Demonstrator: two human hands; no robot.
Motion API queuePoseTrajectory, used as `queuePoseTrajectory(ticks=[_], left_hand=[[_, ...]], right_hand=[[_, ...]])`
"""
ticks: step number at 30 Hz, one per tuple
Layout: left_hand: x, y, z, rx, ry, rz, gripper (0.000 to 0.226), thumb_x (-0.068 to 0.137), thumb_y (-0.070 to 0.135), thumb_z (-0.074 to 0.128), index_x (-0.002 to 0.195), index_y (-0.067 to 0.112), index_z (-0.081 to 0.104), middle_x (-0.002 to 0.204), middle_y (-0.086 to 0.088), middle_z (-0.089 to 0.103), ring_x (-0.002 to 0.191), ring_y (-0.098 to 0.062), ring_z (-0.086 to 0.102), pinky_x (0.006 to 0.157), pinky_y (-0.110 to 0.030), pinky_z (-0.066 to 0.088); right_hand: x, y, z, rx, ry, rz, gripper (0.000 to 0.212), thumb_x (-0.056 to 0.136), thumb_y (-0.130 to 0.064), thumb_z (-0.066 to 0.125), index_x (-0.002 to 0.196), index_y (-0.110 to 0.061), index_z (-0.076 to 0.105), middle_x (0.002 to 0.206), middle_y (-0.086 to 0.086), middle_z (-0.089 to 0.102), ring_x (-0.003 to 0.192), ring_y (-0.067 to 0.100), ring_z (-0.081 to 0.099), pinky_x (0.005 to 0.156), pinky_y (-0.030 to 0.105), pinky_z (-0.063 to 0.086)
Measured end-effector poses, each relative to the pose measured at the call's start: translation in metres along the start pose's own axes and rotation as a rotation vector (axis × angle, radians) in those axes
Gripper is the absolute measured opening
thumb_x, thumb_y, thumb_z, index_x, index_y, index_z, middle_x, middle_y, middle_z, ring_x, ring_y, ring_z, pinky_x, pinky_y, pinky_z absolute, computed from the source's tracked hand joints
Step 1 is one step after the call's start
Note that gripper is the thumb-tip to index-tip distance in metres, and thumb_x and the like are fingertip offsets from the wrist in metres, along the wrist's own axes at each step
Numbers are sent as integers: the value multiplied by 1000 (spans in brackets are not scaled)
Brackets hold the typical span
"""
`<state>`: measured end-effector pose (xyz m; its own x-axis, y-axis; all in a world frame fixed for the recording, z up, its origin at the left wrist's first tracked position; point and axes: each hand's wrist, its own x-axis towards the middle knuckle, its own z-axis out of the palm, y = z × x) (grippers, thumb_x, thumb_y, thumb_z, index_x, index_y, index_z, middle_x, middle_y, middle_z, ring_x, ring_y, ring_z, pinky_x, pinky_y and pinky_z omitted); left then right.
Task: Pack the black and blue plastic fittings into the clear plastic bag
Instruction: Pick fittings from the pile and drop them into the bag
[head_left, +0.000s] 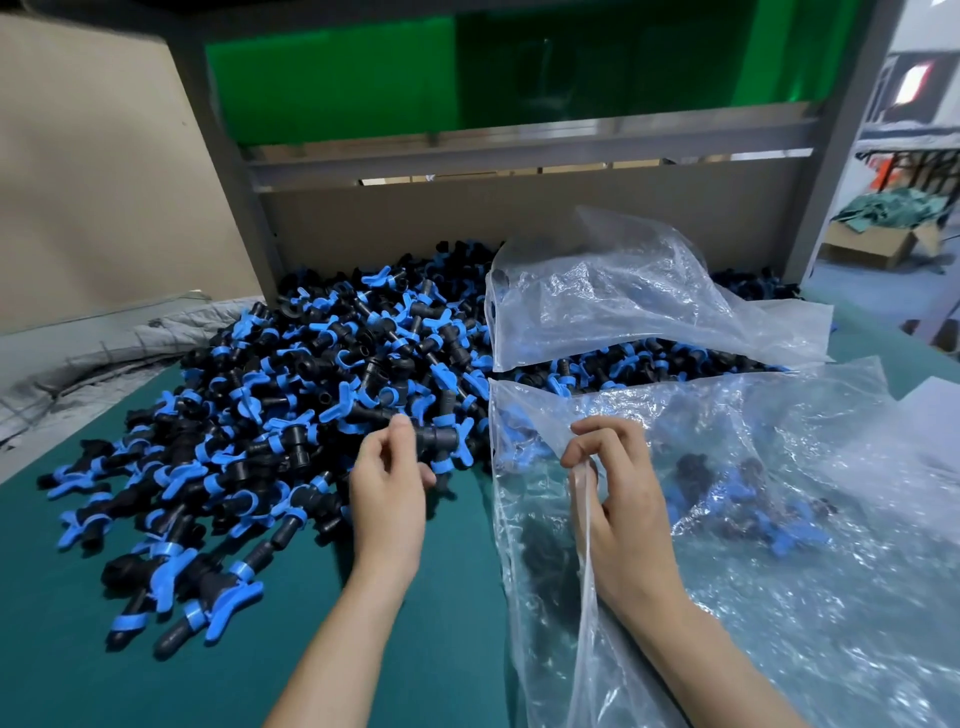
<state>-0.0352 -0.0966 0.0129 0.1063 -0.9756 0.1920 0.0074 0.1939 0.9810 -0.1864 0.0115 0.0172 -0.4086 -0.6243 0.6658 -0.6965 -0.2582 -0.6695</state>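
Forearms: both are reaching in from the bottom edge over the teal-green worktop (104, 649).
Right hand (618, 499): its curled fingers are pinching the rim of the crinkled clear plastic bag (810, 623) and holding its mouth up, facing left.
Left hand (387, 488): thumb and curled fingers are pinching one black plastic fitting with a blue winged collar (439, 441) at the near right edge of the heap.
Key relation: the pinched fitting is sitting just left of the bag's mouth, with its long axis running roughly left to right toward the opening. The left hand is already gripping it, so the coming move is probably a short carry rightward.
Bag contents: a few black and blue fittings (727, 483) are lying inside, blurred through the film. Most of the bag is looking unfilled, so packing seems to be at an early stage.
Heap: a big loose pile of black and blue plastic fittings (291, 395) is spreading across the worktop, left of and beyond both hands.
Second bag: another rumpled clear plastic bag (623, 301) is lying farther back on the heap; I cannot tell what it is holding.
Backdrop: a brown cardboard panel (93, 182) and a grey metal frame (249, 208) are standing behind the pile.
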Motion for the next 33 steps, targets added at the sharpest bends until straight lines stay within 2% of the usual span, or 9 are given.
queuePoseTrajectory(ticks=[4,7,10,13,17,23,29,33], left_hand=[[1,8,-1,-628,-130,-415,31,99,39,52,99,9,58,69,0,56,51,-7,49,50,-21,45],[1,11,-3,-860,-238,-590,31,100,32,53,111,4,58,76,-7,63,58,-10,55,52,-23,50],[-1,13,-5,-948,-323,-659,30,100,22,52,114,-4,59,88,-14,68,69,-15,65,61,-26,56],[-3,14,-5,-973,-380,-638,28,100,11,48,120,-5,59,105,-19,70,84,-20,71,70,-29,59],[-5,17,-3,-980,-408,-613,29,98,2,45,124,-4,56,111,-22,69,91,-22,71,74,-32,59],[-9,14,0,-950,-436,-616,40,85,1,54,124,-7,55,115,-23,68,90,-22,71,75,-32,59],[-12,10,6,-767,-469,-492,16,98,3,49,107,1,62,108,-19,71,84,-18,70,70,-30,58],[-19,10,11,-585,-495,-409,19,100,5,50,115,2,60,109,-18,72,82,-17,68,72,-30,57]], right_hand=[[0,1,0,3,-6,-2,14,89,-8,46,87,-16,58,108,-7,50,95,12,56,72,19,37],[0,0,0,3,-6,-6,14,89,-9,46,87,-16,58,108,-7,50,94,11,56,72,18,37],[0,-1,0,-3,-13,-2,14,89,-9,46,87,-16,58,108,-7,51,90,11,55,70,18,36],[0,-1,0,-3,-9,-3,14,88,-9,46,87,-15,58,108,-7,51,92,10,55,71,17,37],[0,-2,0,-3,0,-13,13,89,-9,46,86,-15,58,108,-5,51,98,8,55,74,11,38],[1,-2,0,1,-4,-12,13,89,-10,47,87,-15,58,108,-7,50,94,10,56,72,12,38],[1,-1,1,0,9,-21,13,89,-8,47,86,-14,58,107,-7,50,97,11,56,75,16,40],[1,-1,1,0,10,-25,13,88,-7,47,86,-15,58,107,-9,50,97,8,55,74,11,39]])
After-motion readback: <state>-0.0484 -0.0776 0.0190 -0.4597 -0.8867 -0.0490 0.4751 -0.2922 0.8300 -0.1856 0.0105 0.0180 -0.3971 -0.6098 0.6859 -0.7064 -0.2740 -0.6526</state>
